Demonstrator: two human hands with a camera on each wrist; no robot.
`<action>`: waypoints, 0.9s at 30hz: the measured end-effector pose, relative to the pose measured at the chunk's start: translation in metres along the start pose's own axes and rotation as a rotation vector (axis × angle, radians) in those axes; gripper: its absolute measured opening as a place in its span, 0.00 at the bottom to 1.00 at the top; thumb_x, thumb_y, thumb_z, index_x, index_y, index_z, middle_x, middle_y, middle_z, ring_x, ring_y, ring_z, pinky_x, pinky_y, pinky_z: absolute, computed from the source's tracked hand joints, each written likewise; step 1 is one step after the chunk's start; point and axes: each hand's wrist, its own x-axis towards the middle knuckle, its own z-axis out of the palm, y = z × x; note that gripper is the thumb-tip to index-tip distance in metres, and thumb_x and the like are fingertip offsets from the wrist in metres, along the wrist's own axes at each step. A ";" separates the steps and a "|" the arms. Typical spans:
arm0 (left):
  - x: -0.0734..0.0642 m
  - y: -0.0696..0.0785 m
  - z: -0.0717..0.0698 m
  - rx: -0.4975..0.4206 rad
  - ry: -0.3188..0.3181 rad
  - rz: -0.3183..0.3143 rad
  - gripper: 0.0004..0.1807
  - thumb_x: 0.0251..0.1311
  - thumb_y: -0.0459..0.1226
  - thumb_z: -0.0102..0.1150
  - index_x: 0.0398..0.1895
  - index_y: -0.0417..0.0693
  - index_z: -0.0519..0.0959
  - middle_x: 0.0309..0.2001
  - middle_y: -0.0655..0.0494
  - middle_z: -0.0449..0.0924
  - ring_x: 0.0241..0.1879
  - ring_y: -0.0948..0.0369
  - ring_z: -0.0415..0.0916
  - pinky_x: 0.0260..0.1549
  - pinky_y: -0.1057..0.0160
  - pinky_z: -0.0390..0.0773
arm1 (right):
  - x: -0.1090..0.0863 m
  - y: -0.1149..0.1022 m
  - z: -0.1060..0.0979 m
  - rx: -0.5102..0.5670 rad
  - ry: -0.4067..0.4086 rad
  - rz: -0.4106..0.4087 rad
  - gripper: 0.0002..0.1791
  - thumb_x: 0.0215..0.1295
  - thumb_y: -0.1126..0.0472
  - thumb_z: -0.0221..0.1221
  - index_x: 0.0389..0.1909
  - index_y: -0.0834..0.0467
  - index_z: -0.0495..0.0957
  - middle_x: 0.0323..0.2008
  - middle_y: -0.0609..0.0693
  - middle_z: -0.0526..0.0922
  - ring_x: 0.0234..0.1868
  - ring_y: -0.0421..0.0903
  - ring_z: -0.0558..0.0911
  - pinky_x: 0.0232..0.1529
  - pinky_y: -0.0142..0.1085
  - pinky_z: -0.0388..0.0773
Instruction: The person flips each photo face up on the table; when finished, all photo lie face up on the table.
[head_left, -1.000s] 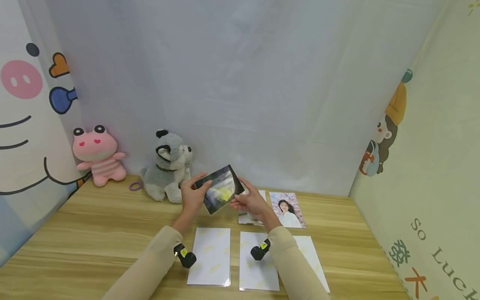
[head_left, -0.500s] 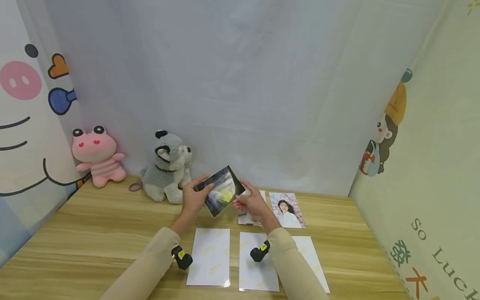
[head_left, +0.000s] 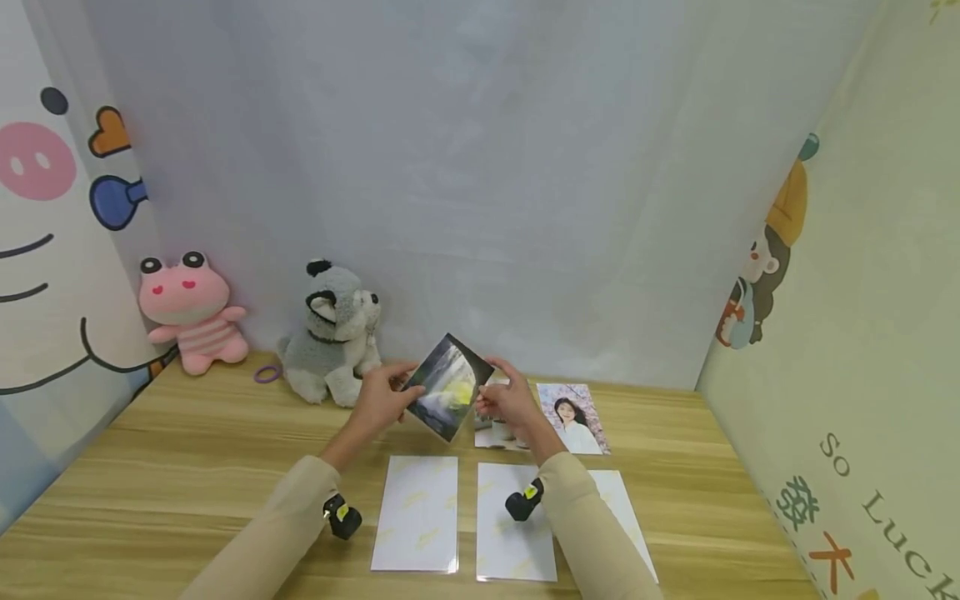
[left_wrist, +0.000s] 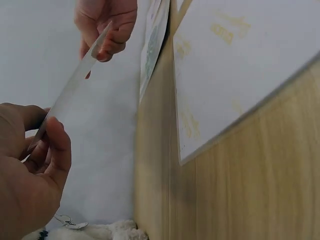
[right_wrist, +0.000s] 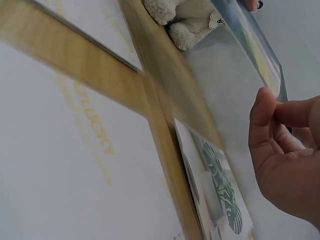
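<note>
A glossy photo print [head_left: 447, 390], dark with a bright yellow patch, is held tilted above the back of the table. My left hand [head_left: 379, 400] pinches its left edge, thumb on the picture side and fingers behind. At the opposite edge my right hand [head_left: 519, 408] pinches it between thumb and fingers. A black area shows at its upper right; whether that belongs to a second print behind, I cannot tell. The left wrist view has the print [left_wrist: 72, 85] nearly edge-on between both hands. In the right wrist view, thumb and fingertips meet on the print's corner [right_wrist: 267, 75].
Three white-backed sheets with yellow print, such as the left one [head_left: 416, 512], lie in a front row. Behind them lie a portrait photo [head_left: 576, 425] and a partly covered photo [head_left: 491, 435]. A plush husky [head_left: 330, 342], purple ring [head_left: 267, 374] and pink plush toy [head_left: 197, 312] stand or lie left.
The print has turned clockwise and dipped slightly while both hands keep hold of it. My left forearm has shifted a little to the left and the view has moved slightly.
</note>
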 end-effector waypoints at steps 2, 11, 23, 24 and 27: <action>-0.001 0.000 -0.002 0.070 -0.020 0.049 0.26 0.61 0.30 0.65 0.63 0.32 0.74 0.41 0.37 0.79 0.12 0.65 0.68 0.15 0.61 0.77 | 0.001 -0.002 -0.001 -0.030 0.008 -0.006 0.36 0.68 0.78 0.51 0.75 0.59 0.56 0.17 0.48 0.79 0.18 0.39 0.80 0.25 0.31 0.80; -0.004 -0.006 -0.009 0.214 -0.134 0.145 0.34 0.52 0.32 0.74 0.62 0.27 0.73 0.36 0.44 0.80 0.30 0.60 0.73 0.31 0.62 0.75 | 0.004 -0.009 0.000 -0.102 0.055 -0.030 0.32 0.67 0.77 0.54 0.72 0.62 0.61 0.16 0.48 0.78 0.16 0.38 0.78 0.22 0.31 0.78; -0.008 -0.012 -0.013 0.268 -0.265 0.130 0.45 0.48 0.31 0.77 0.68 0.23 0.64 0.24 0.54 0.71 0.22 0.63 0.64 0.24 0.66 0.67 | 0.011 -0.010 0.004 -0.261 0.041 -0.065 0.40 0.62 0.77 0.59 0.75 0.64 0.58 0.21 0.50 0.80 0.21 0.40 0.79 0.29 0.34 0.81; -0.008 -0.012 -0.013 0.284 -0.266 0.113 0.46 0.48 0.32 0.77 0.68 0.23 0.64 0.24 0.54 0.71 0.22 0.63 0.64 0.24 0.65 0.66 | 0.013 -0.010 0.004 -0.276 0.032 -0.065 0.41 0.61 0.77 0.60 0.75 0.64 0.58 0.22 0.49 0.80 0.21 0.40 0.79 0.30 0.35 0.81; -0.008 -0.014 -0.012 0.324 -0.270 0.071 0.46 0.48 0.33 0.77 0.68 0.24 0.63 0.23 0.55 0.71 0.21 0.63 0.63 0.23 0.65 0.65 | 0.016 -0.010 0.004 -0.302 -0.004 -0.056 0.42 0.60 0.77 0.61 0.76 0.63 0.56 0.21 0.47 0.79 0.23 0.40 0.79 0.33 0.37 0.81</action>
